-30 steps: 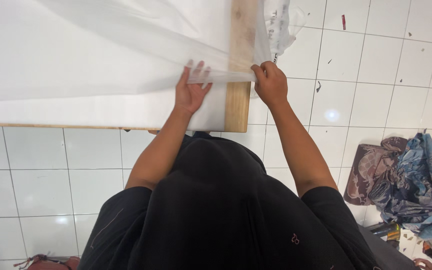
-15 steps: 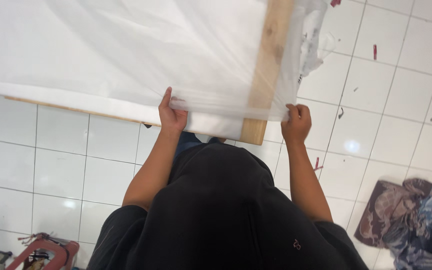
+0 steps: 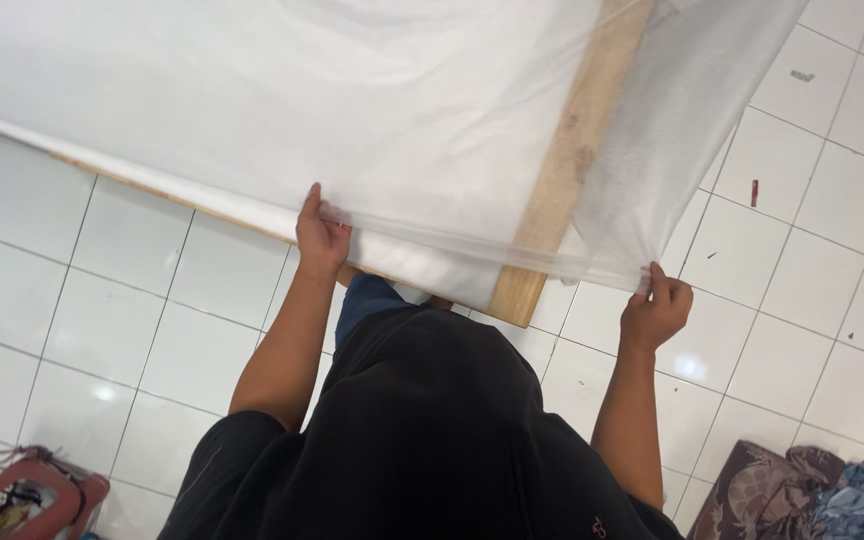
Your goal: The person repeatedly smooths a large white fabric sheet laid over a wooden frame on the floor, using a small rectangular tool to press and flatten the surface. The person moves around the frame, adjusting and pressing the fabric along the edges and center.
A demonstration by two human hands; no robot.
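- The left hand [image 3: 320,236] grips the near edge of a thin, see-through white sheet [image 3: 432,130], fingers curled over the hem and thumb up beside it, pinching the material.
- The right hand [image 3: 658,310] is well apart to the right, closed in a loose fist, pinching the sheet's near right corner between thumb and fingers.
- Between the two hands the sheet's near edge is pulled fairly taut; from there the sheet spreads away across the far and left part of the scene.
- Under the sheet lies a white-covered table [image 3: 252,215] with a wooden edge showing along its near side.
- A wooden plank [image 3: 562,180] shows through the sheet, running from far right down to its near end just left of the right hand.
- Below is a white tiled floor [image 3: 102,330].
- A red stool [image 3: 27,495] stands at the near left corner.
- Crumpled dark and blue cloth [image 3: 802,495] lies at the near right.
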